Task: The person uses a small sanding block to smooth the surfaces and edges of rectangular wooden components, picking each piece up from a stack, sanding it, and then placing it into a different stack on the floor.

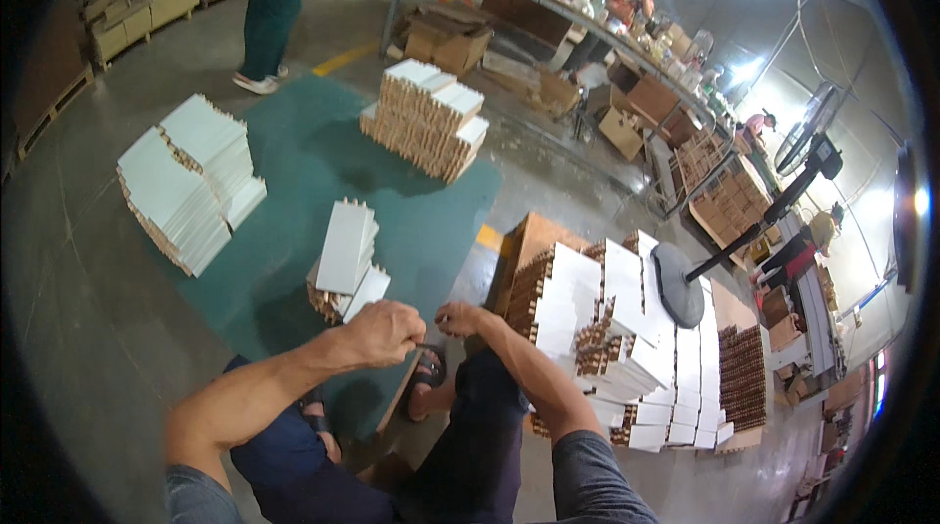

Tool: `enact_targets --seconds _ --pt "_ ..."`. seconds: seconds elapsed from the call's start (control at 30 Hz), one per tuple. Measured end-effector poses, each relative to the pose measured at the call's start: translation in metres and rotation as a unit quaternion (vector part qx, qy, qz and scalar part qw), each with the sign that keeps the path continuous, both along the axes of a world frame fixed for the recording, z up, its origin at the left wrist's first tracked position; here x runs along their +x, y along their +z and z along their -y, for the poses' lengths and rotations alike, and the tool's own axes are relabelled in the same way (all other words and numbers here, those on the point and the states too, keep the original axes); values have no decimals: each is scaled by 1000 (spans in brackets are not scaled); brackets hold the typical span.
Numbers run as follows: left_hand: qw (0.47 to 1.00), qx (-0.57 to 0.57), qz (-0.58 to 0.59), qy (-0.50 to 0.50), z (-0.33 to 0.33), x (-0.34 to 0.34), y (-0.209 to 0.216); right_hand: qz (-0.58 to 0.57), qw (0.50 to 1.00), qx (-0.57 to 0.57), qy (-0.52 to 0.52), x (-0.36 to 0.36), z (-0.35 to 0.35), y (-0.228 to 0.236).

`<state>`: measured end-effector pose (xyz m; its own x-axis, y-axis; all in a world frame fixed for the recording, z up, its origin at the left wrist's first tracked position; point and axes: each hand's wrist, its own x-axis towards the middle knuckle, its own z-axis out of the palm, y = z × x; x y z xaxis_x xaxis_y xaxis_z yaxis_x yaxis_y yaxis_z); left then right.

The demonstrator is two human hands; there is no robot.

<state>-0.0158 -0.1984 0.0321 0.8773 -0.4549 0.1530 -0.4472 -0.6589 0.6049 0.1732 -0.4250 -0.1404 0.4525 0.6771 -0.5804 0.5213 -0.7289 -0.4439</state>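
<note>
My left hand (388, 330) is closed in a fist, knuckles up, in front of my knees. Close to its right, my right hand (458, 319) is also closed, its fingers curled toward the left one. Whatever they may hold is too small or hidden to make out. Just beyond my left hand, a small stack of white panels (345, 248) with brown pegged ends sits on the green mat (294, 269). Two larger stacks of like panels lie farther off, a left stack (186, 193) and a far stack (423, 122).
On my right stands a big pile of white panels (573, 294), with a fan's round base (678, 287) on it. A long workbench (548, 5) runs behind, cardboard boxes (446, 42) below it. A person in green trousers (266, 24) stands far left; others are at far right.
</note>
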Motion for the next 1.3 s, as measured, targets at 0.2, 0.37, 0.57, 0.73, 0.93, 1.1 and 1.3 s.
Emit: enact_targets --seconds 0.2,0.37,0.57,0.73,0.93,1.1,1.3 --pt "999 17 -31 -29 6 -10 -8 -56 998 -20 -38 -11 -2 0" --pt "999 10 -25 -37 11 -9 -31 -65 996 -37 -52 -9 -7 -21" --pt "997 18 -39 -57 14 -15 -18 -90 995 -30 -11 -12 -6 -3" --pt "998 36 42 -39 43 -15 5 106 976 -168 93 -7 11 25" --pt "1000 -1 3 -26 61 -91 12 145 901 357 -201 -162 50 113" --pt "999 -7 23 -24 42 -6 34 158 623 559 -524 -236 134 165" --pt "1000 11 2 -21 54 -14 30 -42 546 344 -763 -381 237 -4"
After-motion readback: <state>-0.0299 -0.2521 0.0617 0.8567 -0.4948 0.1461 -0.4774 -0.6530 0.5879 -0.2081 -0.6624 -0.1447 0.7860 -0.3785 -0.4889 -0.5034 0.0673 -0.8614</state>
